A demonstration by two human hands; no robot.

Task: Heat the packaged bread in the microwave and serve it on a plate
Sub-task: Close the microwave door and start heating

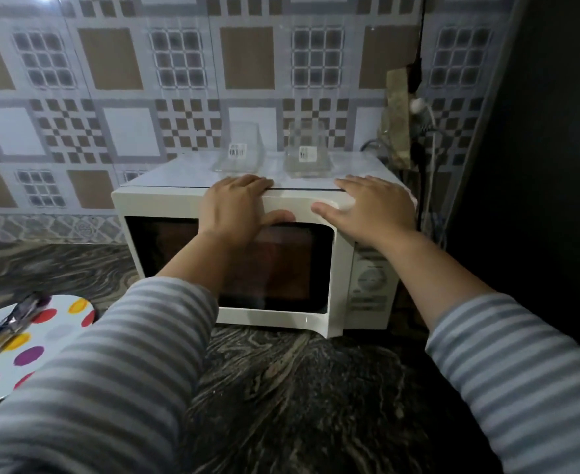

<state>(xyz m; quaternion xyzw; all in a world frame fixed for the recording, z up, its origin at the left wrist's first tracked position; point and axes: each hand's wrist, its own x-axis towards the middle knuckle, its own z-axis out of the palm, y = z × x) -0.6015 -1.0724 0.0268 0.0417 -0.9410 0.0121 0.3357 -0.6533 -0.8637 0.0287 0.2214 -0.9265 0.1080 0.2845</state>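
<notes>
**Both hands on the microwave's top front edge**

A white microwave (234, 200) stands at the back right of the dark patterned worktop (299, 388), its door closed. The left hand (235, 203) and right hand (374, 206) lie flat, fingers relaxed, over its top front edge, grasping nothing. Two clear containers (237, 150) sit on top. A spotted plate (25, 350) (with a shiny utensil-like item) sits at the left edge. The bread is not visible.

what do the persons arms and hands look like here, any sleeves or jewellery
Both arms wear long knit sleeves in grey and pale blue-grey horizontal stripes, left sleeve and right sleeve, pushed up the forearms. The left hand and right hand are bare; no rings, watch or gloves show.
</notes>
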